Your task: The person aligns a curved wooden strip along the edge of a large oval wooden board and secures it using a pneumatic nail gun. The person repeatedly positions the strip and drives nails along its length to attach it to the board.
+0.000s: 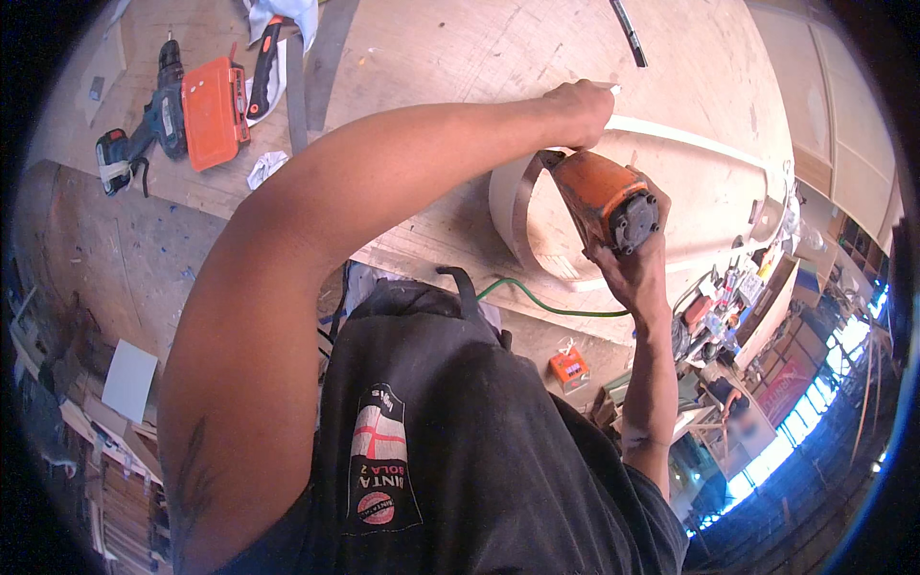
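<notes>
My right hand (640,251) grips an orange and black nail gun (596,187) from below. Its nose points toward a pale wooden strip (692,141) bent into a rounded loop on the workbench. Beyond the tool, my left hand (581,111) is closed at the strip's far edge, its arm reaching across from the left. A small white tip shows at that fist; what it belongs to I cannot make out. My left hand and the tool hide the strip where they meet. A green hose (537,305) runs from the bench's near edge toward my right wrist.
On the bench (431,57) at the left lie a cordless drill (163,110), an orange case (215,113) and a black-and-orange handled saw (264,72). A black marker (628,34) lies at the far side. Several small tools crowd the right end. An orange box (569,365) sits below the bench.
</notes>
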